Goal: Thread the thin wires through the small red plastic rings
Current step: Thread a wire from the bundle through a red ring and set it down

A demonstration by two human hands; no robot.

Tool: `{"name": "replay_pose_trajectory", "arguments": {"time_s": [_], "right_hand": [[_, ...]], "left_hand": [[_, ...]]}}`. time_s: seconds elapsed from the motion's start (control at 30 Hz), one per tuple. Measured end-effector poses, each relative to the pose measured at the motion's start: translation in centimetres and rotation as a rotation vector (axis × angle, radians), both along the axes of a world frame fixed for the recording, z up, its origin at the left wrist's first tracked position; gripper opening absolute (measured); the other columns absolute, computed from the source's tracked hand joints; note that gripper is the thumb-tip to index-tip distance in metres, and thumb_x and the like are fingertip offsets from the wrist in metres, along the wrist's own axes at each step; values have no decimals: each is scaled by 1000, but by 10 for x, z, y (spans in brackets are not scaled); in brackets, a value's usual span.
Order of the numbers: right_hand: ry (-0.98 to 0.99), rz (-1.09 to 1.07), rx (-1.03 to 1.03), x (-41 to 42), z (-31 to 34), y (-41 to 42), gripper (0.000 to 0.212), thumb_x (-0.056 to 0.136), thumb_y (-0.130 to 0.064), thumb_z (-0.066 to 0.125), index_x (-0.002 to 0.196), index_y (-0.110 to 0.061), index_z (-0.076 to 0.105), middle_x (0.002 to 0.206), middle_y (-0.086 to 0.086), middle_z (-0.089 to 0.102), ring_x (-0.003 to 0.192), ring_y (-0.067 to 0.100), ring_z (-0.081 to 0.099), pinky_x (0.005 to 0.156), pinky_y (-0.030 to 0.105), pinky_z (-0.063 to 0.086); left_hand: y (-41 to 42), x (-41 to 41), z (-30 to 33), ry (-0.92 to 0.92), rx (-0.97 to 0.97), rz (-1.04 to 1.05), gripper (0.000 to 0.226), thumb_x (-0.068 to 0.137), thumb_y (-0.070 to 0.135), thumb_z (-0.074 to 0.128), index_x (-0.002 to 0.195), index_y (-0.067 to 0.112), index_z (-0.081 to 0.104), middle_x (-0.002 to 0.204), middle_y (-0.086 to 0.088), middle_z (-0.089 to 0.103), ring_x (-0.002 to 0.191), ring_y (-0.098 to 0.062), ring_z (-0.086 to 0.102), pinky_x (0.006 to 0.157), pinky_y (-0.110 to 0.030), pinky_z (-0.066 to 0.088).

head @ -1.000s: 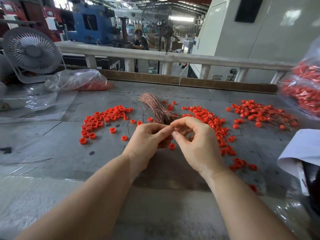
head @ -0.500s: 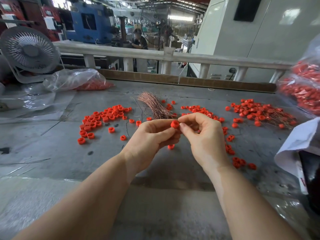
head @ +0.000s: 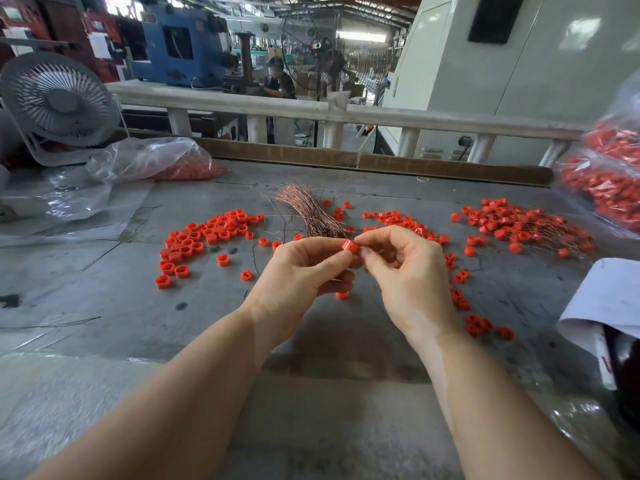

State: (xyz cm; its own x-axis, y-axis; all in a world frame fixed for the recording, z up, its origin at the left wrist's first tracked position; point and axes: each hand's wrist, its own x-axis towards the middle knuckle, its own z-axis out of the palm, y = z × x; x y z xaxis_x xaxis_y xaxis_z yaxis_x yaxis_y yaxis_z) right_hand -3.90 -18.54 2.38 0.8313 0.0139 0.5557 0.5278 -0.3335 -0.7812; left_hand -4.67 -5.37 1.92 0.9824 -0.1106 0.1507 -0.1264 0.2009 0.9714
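A small red ring (head: 350, 246) is pinched between the fingertips of my left hand (head: 304, 271) and my right hand (head: 405, 271), held above the grey table (head: 138, 299). Any wire in the ring is too thin to make out. A bundle of thin copper wires (head: 311, 213) lies just beyond my hands. Loose red rings lie in a pile at the left (head: 204, 240) and in a strip under my right hand (head: 460, 296). Rings with wires in them lie in a heap at the right (head: 519, 226).
A clear bag with red rings (head: 156, 161) and a white fan (head: 59, 102) sit at the back left. More bagged red parts (head: 609, 171) are at the right edge, with white paper (head: 609, 299) below them. A white rail (head: 311, 110) borders the table's far side.
A second ago my hands were lower with no ring showing between the fingers. They have risen slightly and now show the red ring at the fingertips.
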Motion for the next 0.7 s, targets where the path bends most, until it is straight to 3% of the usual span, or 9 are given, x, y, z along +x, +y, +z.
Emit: {"name": "replay_pose_trajectory", "arguments": {"time_s": [0.13, 0.23, 0.37, 0.53, 0.7], "right_hand": [[-22, 32, -9, -3, 1, 2, 24, 80, 4, 64, 78, -20, 67, 75, -9, 67, 68, 0, 61, 59, 7, 45], [-53, 29, -49, -4, 1, 3, 21, 76, 0, 70, 81, -21, 68, 77, -4, 67, 68, 1, 59, 59, 6, 42], [-64, -8, -103, -2, -1, 1, 16, 78, -7, 71, 81, -22, 68, 78, -5, 66, 70, 2, 58, 65, 6, 40], [-27, 12, -51, -1, -1, 2, 13, 81, -9, 69, 85, -21, 69, 79, -13, 67, 76, -3, 60, 68, 6, 41], [-27, 72, 12, -1, 1, 1, 20, 79, -11, 72, 78, -31, 67, 74, -18, 67, 73, -6, 61, 67, 6, 41]], "left_hand": [[1, 1, -1, 13, -9, 28, 13, 85, 11, 59, 90, 7, 70, 77, -8, 70, 65, -16, 61, 65, -26, 56], [1, 2, -2, 26, -12, 52, 19, 86, 13, 59, 95, 0, 69, 84, -19, 67, 71, -25, 60, 65, -29, 56], [0, 0, -1, 4, -9, 63, 13, 86, 11, 59, 87, 9, 71, 72, -4, 69, 64, -11, 62, 59, -20, 54], [3, -2, 1, -64, -38, 98, 14, 81, 6, 62, 88, 14, 71, 76, -1, 73, 69, -10, 66, 63, -18, 54], [2, -2, 3, -148, 33, 183, 14, 82, 0, 63, 85, 12, 70, 68, 3, 71, 65, -6, 65, 60, -15, 52]]}}
